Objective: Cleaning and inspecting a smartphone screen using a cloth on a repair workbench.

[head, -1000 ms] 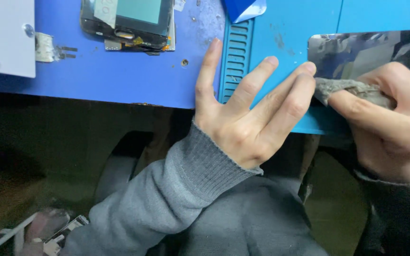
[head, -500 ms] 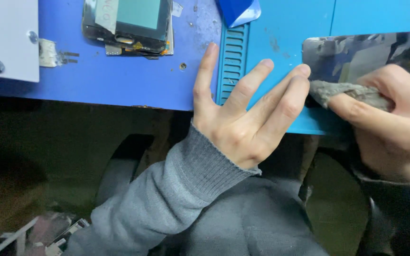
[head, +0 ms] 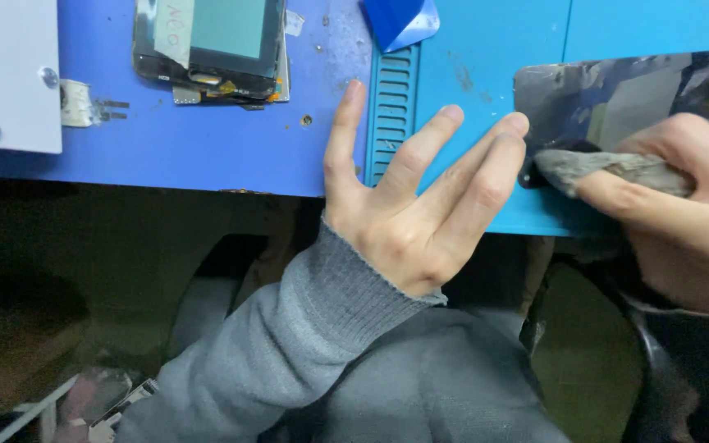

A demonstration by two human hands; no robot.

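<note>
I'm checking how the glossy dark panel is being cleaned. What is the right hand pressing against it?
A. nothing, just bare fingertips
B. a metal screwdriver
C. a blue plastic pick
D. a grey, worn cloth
D: the right hand pinches a grey cloth against the corner of the glossy dark panel, while the left hand lies flat, its fingertips at the panel's edge.

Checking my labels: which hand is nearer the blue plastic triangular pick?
Left. The left hand lies spread just below the blue plastic triangular pick; the right hand is far right.
</note>
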